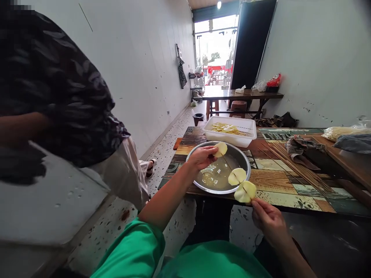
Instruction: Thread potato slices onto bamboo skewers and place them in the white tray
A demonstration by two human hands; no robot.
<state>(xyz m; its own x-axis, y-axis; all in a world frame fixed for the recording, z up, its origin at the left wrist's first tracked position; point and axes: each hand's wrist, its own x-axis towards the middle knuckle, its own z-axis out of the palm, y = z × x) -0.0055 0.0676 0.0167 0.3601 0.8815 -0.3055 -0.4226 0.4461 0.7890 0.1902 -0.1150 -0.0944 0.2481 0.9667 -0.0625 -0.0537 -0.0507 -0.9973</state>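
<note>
Above a metal basin (247, 170) of cloudy water, my left hand (203, 156) pinches a pale yellow potato slice (221, 149) at the tip of a thin wooden skewer (227, 163). Lower along that stick, more slices (237, 176) are threaded, with the lowest ones (245, 192) close to my right hand (268, 218). The fingers of my right hand are closed round the skewer's lower end, in front of the table edge. Water ripples show in the basin under my left hand.
Behind the basin stands a white plastic tub (228, 138) with skewered slices. Bare skewers (301, 164) lie on the patterned table (278, 183) beside a crumpled cloth (303, 148). Bagged food (344, 133) sits at the far right. A person in a dark patterned top (66, 88) is at my left.
</note>
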